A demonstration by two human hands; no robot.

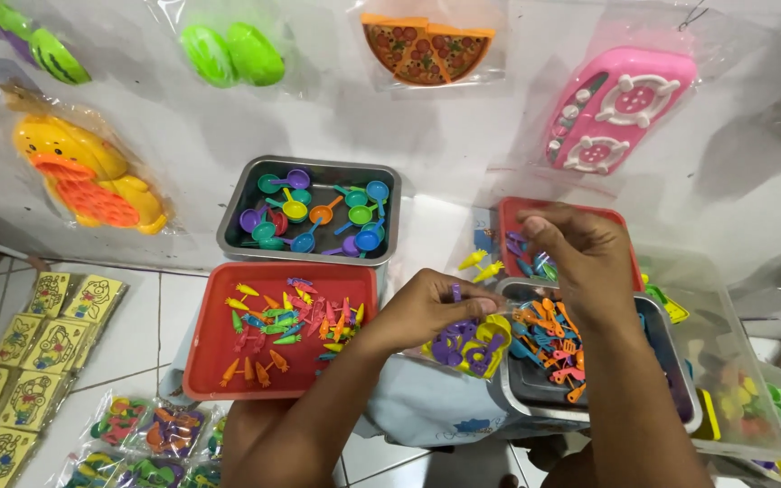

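White tiled floor, toy packs hung on the wall at 12 o'clock. Left hand (pixel 427 312) pinches a clear bag (pixel 472 339) of purple and yellow pieces at centre; right hand (pixel 580 253) pinches its top edge, above a metal tray (pixel 671 352).

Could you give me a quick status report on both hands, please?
Left hand holds clear bag of toy pieces. Right hand pinches its top. Metal tray beneath.

Both hands (pixel 427 312) (pixel 580 253) raised, fingers pinched
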